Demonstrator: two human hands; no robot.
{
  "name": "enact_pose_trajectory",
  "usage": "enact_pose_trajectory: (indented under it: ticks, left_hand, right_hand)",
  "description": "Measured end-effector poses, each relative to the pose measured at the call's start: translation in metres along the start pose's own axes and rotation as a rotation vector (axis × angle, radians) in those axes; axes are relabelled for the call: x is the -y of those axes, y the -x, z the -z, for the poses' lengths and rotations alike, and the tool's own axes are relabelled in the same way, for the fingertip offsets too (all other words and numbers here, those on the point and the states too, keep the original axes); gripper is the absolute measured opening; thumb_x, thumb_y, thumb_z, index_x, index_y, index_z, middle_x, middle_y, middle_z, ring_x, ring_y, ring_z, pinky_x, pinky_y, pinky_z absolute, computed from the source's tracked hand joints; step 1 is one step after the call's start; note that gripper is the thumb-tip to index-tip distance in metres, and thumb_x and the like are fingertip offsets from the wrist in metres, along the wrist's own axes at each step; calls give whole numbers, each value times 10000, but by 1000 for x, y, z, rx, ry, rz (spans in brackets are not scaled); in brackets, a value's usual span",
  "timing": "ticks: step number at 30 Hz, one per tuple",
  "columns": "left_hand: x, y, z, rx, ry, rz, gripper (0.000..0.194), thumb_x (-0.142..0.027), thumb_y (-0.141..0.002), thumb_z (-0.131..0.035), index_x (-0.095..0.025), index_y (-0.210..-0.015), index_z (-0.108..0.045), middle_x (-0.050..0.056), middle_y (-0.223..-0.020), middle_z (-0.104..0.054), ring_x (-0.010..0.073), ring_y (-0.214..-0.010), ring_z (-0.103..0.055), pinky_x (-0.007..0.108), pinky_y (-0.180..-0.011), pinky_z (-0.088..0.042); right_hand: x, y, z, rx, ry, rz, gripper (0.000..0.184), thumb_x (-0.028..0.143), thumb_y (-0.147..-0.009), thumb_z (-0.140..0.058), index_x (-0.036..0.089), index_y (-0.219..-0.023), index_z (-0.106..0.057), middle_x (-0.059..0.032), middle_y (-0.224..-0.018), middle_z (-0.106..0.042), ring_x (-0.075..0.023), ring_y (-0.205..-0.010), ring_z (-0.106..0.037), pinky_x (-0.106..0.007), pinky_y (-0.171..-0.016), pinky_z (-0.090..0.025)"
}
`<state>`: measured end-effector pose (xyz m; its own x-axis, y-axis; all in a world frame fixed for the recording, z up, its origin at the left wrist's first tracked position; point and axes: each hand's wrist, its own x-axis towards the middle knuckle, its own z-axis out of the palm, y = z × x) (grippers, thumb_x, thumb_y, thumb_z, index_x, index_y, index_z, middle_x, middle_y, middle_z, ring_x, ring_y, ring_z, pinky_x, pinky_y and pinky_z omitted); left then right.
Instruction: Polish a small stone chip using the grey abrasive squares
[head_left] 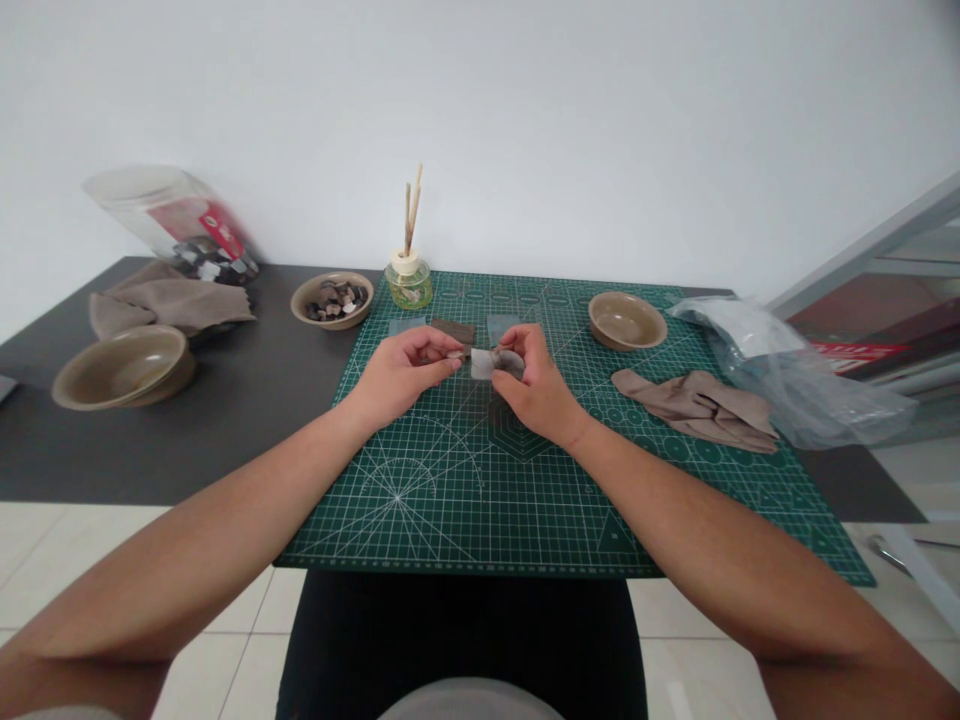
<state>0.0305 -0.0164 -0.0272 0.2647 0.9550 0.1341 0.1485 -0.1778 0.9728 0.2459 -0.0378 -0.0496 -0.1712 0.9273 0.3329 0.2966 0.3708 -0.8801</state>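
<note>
The surface is dark grey; the cutting mat over its right part is green, with white grid lines, arcs and hexagons. 3 bowls are glossy tan-brown. 2 cloths are plain taupe. The reed diffuser holds yellow-green liquid.

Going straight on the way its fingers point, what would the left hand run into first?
Most likely the pale piece held by the right hand, just past the left hand's fingertips. Depth is unclear in this one view, so it could pass slightly above or below.
</note>
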Motion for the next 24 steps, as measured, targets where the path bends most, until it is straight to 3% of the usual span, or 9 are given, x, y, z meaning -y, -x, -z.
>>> enact_pose_trajectory:
  ticks: [5,11,14,17,20,24]
  left_hand:
    - [2,-2,-1,-71,22,-63,234,-327,-737,-815,-186,-907,-737,-38,-687,-593,110,-622,-507,270,-626,-414]
    - [4,-1,-1,-46,-19,-58,242,-317,-738,-796,-182,-926,-723,-27,-728,-596,116,-646,-517,272,-634,-412]
    - [4,0,-1,-11,-72,-46,261,-335,-750,-794,-188,-955,-730,-29,-710,-577,118,-624,-503,271,-603,-398]
    - [3,2,0,20,-154,-45,264,-356,-774,-786,-184,-973,-762,-20,-705,-590,122,-626,-515,273,-599,-405]
    - [1,2,0,83,-215,-48,277,-375,-780,-788,-179,-975,-803,19,-799,-677,130,-663,-568,284,-622,-442]
    - [2,1,-1,138,-216,8,299,-363,-766,-796,-178,-1002,-794,12,-759,-700,137,-649,-591,283,-617,-463]
  right_hand:
    - [-2,1,-3,149,-136,-139,346,317,-869,-641,294,-1109,-394,43,-901,-627,-162,-660,-665,-325,-620,-514]
    - [1,0,0,252,58,-116,384,316,-860,-701,276,-1175,-485,71,-749,-632,-189,-676,-630,-335,-667,-455]
    - [3,0,0,242,183,-90,448,279,-821,-755,258,-1207,-528,84,-721,-568,-185,-678,-587,-328,-676,-421]
    - [5,-1,-1,212,286,-42,390,279,-778,-811,244,-1095,-586,61,-759,-571,-194,-760,-576,-329,-718,-418]
    - [3,-2,-2,201,307,-17,320,308,-791,-823,238,-1015,-605,39,-789,-592,-200,-802,-575,-340,-757,-429]
    - [2,-2,0,138,308,40,276,314,-800,-819,227,-985,-633,-12,-901,-628,-217,-882,-587,-359,-808,-452]
